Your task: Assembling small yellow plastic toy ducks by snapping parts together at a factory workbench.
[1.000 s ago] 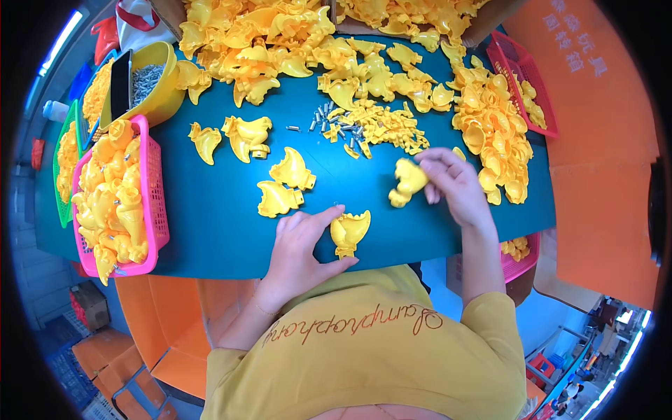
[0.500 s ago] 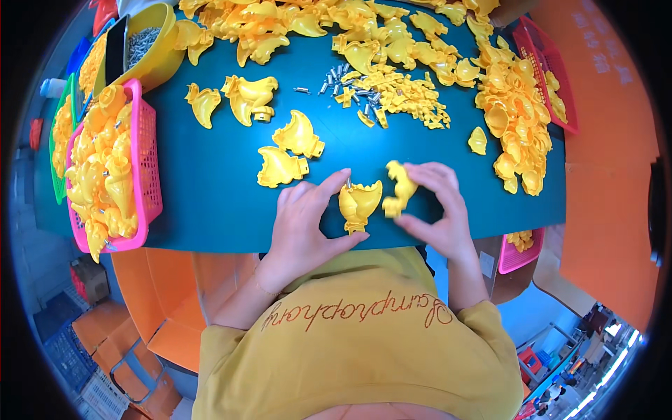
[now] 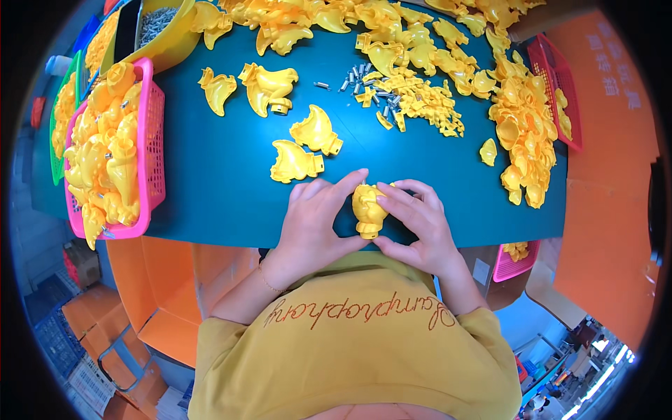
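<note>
Two hands facing, low centre, both gripping.
I have the left hand (image 3: pixel 311 213) in a C, index finger (image 3: pixel 346 185) stretched up and inward, left thumb (image 3: pixel 350 243) reaching in below. Right hand (image 3: pixel 428 234) opposite, fingers (image 3: pixel 406 210) bent inward, right thumb (image 3: pixel 395 248) near the left one. Left forearm (image 3: pixel 246 295) slants up-right, right forearm (image 3: pixel 463 285) up-left; wrists well apart.

- Blue-green table (image 3: pixel 210 161) carried heaped yellow shells (image 3: pixel 521 143) along its far and right sides
- Small yellow pieces (image 3: pixel 425 103) lay beside short metal pins (image 3: pixel 355 73)
- A pink basket (image 3: pixel 145 150) stood at left
</note>
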The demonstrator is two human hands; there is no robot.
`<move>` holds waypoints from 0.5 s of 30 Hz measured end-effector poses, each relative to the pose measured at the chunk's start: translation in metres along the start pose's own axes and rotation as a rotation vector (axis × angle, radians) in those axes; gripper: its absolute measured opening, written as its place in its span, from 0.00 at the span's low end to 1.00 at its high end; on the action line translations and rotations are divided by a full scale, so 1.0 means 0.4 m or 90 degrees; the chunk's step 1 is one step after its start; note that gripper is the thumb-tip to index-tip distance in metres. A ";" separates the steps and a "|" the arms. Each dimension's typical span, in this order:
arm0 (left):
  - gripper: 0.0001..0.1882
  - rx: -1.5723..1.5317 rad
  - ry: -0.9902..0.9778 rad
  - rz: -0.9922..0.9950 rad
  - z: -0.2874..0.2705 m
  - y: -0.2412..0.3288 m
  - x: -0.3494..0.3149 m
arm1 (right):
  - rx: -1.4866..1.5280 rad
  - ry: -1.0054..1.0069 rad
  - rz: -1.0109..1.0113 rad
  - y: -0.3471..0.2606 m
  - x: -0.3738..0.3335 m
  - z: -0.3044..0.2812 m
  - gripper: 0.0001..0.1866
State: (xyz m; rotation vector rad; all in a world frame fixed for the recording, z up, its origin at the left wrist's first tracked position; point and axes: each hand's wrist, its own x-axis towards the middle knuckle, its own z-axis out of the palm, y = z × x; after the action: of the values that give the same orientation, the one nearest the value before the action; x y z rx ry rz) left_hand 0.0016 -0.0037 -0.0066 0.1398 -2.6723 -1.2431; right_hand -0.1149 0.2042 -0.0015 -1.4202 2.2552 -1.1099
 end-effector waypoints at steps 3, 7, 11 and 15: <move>0.49 -0.002 0.008 0.008 0.001 0.003 0.002 | -0.031 0.001 -0.010 -0.008 0.005 -0.005 0.39; 0.46 0.018 0.015 0.014 0.006 0.001 0.003 | -0.035 -0.008 0.008 -0.015 0.010 -0.011 0.38; 0.44 0.039 0.021 0.021 0.017 0.003 0.008 | -0.020 -0.006 0.023 -0.010 -0.006 -0.017 0.38; 0.44 0.032 0.078 0.044 0.025 0.004 0.012 | -0.027 -0.002 0.009 -0.006 -0.008 -0.013 0.39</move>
State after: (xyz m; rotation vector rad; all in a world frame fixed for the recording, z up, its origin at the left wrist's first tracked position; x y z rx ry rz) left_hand -0.0051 0.0039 -0.0112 0.1254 -2.5821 -1.1102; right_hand -0.1148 0.2089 0.0033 -1.4189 2.2956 -1.0615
